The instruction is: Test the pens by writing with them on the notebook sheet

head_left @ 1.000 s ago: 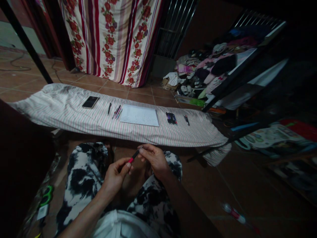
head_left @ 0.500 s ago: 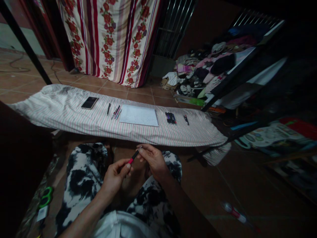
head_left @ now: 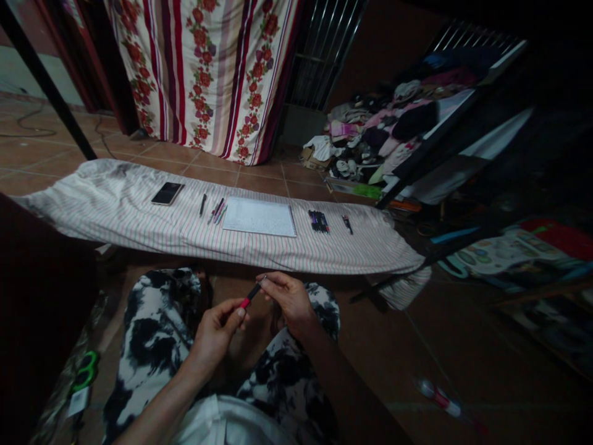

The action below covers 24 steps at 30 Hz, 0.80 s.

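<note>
Above my lap, a pen (head_left: 251, 295) with a pink-red barrel and a dark front part is held between both hands. My left hand (head_left: 221, 324) is closed round its pink-red end. At the other end, my right hand (head_left: 288, 298) pinches the pen's tip between thumb and fingers; whether a small part is in that pinch I cannot make out. Beyond my knees lies an open spiral notebook (head_left: 259, 217) with writing on its page. A few pens (head_left: 217, 211) rest left of it, and a row of dark pens (head_left: 319, 221) to its right.
A striped cloth (head_left: 139, 230) covers the low bench, with a phone (head_left: 167, 193) at its left and a small dark item (head_left: 347, 225) at its right. Green-handled scissors (head_left: 85, 371) lie low left. On the floor at right is a plastic bottle (head_left: 438, 397). Clothes (head_left: 370, 133) are heaped behind.
Hardly anything differs. Both hands keep hold of the pen, and my right hand has shifted very slightly downward at the tip.
</note>
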Each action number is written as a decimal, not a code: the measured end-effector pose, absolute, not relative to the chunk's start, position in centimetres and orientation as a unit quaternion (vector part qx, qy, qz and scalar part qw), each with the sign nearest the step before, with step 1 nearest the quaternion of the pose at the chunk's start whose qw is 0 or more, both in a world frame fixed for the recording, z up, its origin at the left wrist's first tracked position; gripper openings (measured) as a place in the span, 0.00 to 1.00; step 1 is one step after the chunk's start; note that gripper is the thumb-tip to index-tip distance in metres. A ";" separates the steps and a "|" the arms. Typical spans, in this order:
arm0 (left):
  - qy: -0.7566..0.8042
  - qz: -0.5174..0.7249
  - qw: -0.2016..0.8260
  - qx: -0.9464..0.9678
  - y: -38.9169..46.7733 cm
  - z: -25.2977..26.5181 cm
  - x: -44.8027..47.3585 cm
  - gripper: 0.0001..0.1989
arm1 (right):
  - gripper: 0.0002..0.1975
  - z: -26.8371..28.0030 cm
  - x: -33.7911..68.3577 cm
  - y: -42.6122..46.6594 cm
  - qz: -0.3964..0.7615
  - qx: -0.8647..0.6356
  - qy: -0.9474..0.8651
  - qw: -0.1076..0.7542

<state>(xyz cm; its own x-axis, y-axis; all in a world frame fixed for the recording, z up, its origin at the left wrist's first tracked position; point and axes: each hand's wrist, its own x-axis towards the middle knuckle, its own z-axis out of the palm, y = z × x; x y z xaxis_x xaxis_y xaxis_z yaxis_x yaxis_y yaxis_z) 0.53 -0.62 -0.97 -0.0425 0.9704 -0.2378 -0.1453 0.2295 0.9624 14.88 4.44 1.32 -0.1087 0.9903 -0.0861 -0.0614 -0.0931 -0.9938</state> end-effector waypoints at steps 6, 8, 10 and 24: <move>0.543 0.485 0.563 0.392 -0.7 -0.8 0.7 0.16 | 0.10 0.9 14.9 4.5 0.558 -0.483 -0.477 0.478; 0.546 0.483 0.560 0.394 -0.7 -0.8 0.7 0.16 | 0.11 0.7 14.8 4.6 0.559 -0.483 -0.473 0.481; 0.545 0.484 0.559 0.395 -0.7 -0.8 0.7 0.15 | 0.11 0.6 14.7 4.5 0.560 -0.485 -0.469 0.482; 0.532 0.485 0.581 0.380 -0.6 -0.1 0.6 0.15 | 0.12 1.4 14.8 4.1 0.576 -0.465 -0.479 0.473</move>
<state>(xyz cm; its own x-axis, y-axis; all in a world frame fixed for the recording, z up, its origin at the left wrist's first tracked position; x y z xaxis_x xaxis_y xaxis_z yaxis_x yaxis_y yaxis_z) 0.63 -0.62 -0.09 -0.0363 0.9674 -0.2507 -0.1593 0.2420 0.9571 14.79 4.14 1.37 -0.1216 0.9891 -0.0825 -0.0994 -0.0949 -0.9905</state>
